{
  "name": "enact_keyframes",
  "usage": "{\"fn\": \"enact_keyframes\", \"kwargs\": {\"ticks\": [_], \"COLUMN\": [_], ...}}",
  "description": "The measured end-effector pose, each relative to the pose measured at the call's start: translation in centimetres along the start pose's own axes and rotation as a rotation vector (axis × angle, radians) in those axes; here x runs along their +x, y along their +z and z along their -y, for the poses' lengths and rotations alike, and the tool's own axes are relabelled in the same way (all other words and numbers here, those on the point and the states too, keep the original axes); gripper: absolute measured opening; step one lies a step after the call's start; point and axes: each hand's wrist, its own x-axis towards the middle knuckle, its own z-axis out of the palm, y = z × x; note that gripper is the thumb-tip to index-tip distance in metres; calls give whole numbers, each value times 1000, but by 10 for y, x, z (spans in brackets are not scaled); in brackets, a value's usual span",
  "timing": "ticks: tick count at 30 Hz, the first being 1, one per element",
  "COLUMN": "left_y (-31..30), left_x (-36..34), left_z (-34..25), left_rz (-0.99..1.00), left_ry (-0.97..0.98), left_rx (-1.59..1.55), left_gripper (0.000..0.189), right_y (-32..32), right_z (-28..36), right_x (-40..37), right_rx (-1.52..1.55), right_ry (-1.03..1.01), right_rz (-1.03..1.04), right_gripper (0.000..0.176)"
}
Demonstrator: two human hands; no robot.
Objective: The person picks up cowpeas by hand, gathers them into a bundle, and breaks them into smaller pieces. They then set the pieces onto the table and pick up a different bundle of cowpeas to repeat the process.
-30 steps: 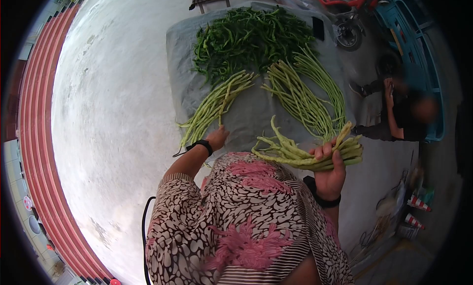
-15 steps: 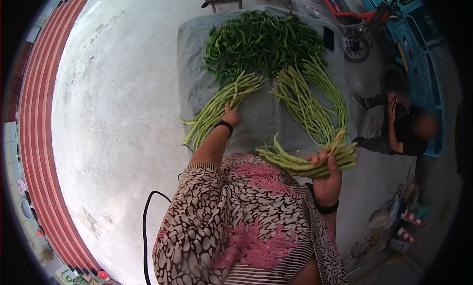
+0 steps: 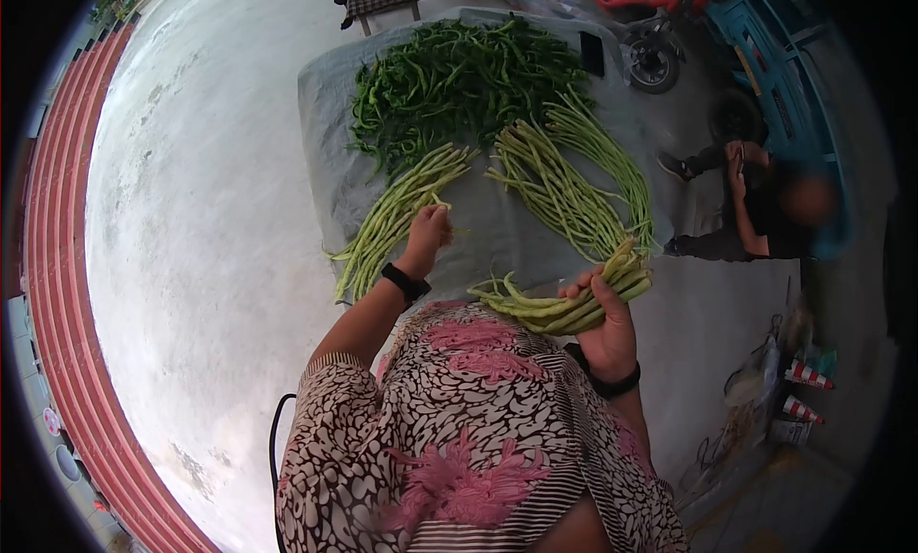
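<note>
My right hand (image 3: pixel 608 335) is wrapped around a bundle of pale green long beans (image 3: pixel 547 310), held in front of my body at the near edge of the cloth. My left hand (image 3: pixel 427 239) is closed beside the left bunch of long beans (image 3: pixel 397 204), its fingers curled together. A pale green bit shows at its fingertips, too small to make out. Two more bunches lie to the right: a thick bunch of long beans (image 3: pixel 555 185) and a thinner bunch (image 3: pixel 612 151). Behind them spreads a heap of green chili peppers (image 3: pixel 464 85).
The beans and peppers lie on a grey cloth (image 3: pixel 330 113). A dark phone (image 3: pixel 592 54) rests at its far right corner. A seated person (image 3: pixel 755 204) is at the right, near a blue vehicle (image 3: pixel 779 94). Red steps (image 3: pixel 72 295) run along the left.
My left hand has drawn back slightly from the left bunch, and its pointing finger has curled in. My right hand still grips its bundle. The whole view has shifted a little.
</note>
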Motion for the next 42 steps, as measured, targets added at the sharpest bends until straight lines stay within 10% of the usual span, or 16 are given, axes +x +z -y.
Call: {"fn": "enact_keyframes", "kwargs": {"ticks": [12, 21, 24, 26, 29, 35, 42], "left_y": [104, 97, 74, 21, -18, -24, -38], "left_x": [-137, -139, -90, -22, 33, 61, 98], "left_z": [-66, -62, -26, 32, 58, 15, 27], "left_rz": [737, 776, 386, 189, -10, -19, 36], "left_ry": [1011, 541, 230, 676, 753, 47, 11], "left_rx": [976, 644, 480, 1051, 1216, 1336, 1569], "left_gripper": [49, 43, 43, 44, 46, 65, 55], "right_y": [0, -22, -16, -12, -7, -6, -5], "right_z": [5, -3, -2, -1, -1, -2, -2], "right_x": [1, 0, -2, -4, -3, -6, -10], "right_rx": [136, 83, 73, 53, 42, -3, -2], "right_ry": [108, -5, -18, -37, -39, -1, 5], "right_rz": [-63, -147, -145, -103, -38, -20, -59], "right_gripper": [23, 24, 22, 23, 24, 24, 22]}}
